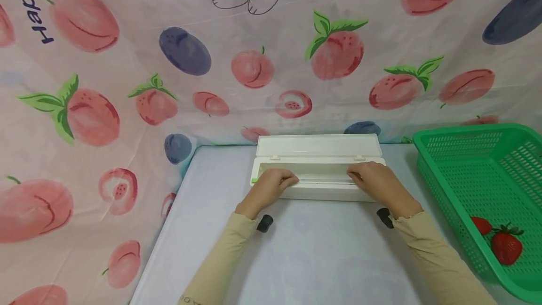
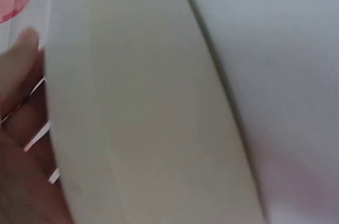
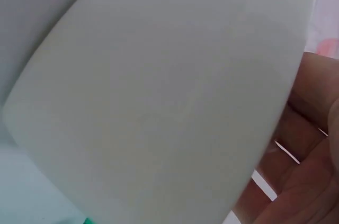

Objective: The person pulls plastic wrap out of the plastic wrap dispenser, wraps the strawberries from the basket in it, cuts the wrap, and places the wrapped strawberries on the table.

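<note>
A long white box (image 1: 326, 193) stands on the table with its hinged lid (image 1: 317, 146) tipped back. A thin pale rail runs along its front edge, with a small green piece (image 1: 254, 180) at the left end. My left hand (image 1: 271, 185) is over the left part of the front rim, fingers bent down and thumb near them. Over the right part, my right hand (image 1: 374, 178) is bent in the same way. In both wrist views the box's front wall hides part of the fingers. I cannot tell whether the fingertips pinch anything.
On the right stands a green plastic basket (image 1: 449, 192) holding a strawberry (image 1: 506, 246) and another red fruit (image 1: 481, 225). A white cloth covers the table (image 1: 317, 253). Behind and to the left hangs a fruit-print cloth (image 1: 139, 154). Black wrist cameras (image 1: 265, 223) sit under the sleeves.
</note>
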`<move>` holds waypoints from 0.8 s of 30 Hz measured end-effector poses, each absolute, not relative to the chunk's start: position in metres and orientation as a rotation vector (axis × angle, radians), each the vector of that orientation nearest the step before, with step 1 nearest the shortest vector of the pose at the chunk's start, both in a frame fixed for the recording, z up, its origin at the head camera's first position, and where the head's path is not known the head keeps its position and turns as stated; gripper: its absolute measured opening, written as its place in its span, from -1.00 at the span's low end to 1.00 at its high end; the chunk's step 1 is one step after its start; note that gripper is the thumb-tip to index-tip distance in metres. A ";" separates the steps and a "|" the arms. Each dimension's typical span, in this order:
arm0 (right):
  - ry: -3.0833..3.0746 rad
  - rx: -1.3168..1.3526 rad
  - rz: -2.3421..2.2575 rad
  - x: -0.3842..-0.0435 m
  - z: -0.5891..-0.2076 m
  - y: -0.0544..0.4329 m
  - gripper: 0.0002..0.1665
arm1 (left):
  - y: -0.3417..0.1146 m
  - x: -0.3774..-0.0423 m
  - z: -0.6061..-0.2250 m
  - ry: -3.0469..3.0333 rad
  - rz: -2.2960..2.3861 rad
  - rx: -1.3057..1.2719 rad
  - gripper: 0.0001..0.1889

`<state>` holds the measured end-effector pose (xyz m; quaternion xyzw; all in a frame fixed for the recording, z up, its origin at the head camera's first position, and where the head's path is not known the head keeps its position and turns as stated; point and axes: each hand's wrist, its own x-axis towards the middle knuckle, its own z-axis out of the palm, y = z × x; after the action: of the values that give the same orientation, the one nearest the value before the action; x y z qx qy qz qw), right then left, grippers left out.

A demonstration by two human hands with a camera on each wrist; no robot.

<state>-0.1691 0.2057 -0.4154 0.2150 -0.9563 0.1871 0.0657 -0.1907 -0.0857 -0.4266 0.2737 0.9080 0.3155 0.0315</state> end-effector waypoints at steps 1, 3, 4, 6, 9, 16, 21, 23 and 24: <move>-2.887 0.633 0.558 -0.169 -0.416 0.207 -0.94 | -0.087 -0.191 -0.425 2.766 0.980 0.852 -0.80; -2.885 0.615 0.549 -0.169 -0.416 0.208 -0.95 | -0.090 -0.192 -0.423 2.707 0.997 0.872 -0.80; -2.884 0.609 0.551 -0.169 -0.416 0.209 -0.95 | -0.091 -0.193 -0.422 2.685 1.001 0.884 -0.80; -2.885 0.604 0.556 -0.168 -0.416 0.211 -0.93 | -0.094 -0.195 -0.420 2.652 1.011 0.909 -0.80; -2.888 0.598 0.573 -0.168 -0.416 0.212 -0.90 | -0.097 -0.197 -0.418 2.636 1.018 0.961 -0.80; -2.856 0.617 0.609 -0.168 -0.414 0.214 -0.86 | -0.099 -0.201 -0.418 2.698 0.984 1.041 -0.82; -2.819 0.630 0.615 -0.169 -0.412 0.213 -0.85 | -0.100 -0.202 -0.417 2.752 0.921 1.001 -0.82; -2.805 0.634 0.616 -0.169 -0.411 0.213 -0.85 | -0.101 -0.203 -0.415 2.764 0.914 0.970 -0.81; -2.800 0.634 0.616 -0.169 -0.411 0.213 -0.85 | -0.102 -0.204 -0.415 2.764 0.910 0.951 -0.81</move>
<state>-0.1685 0.2126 -0.4107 0.2147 -0.9486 0.2088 0.1025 -0.2035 -0.1020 -0.4147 0.3104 0.9021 0.2970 0.0401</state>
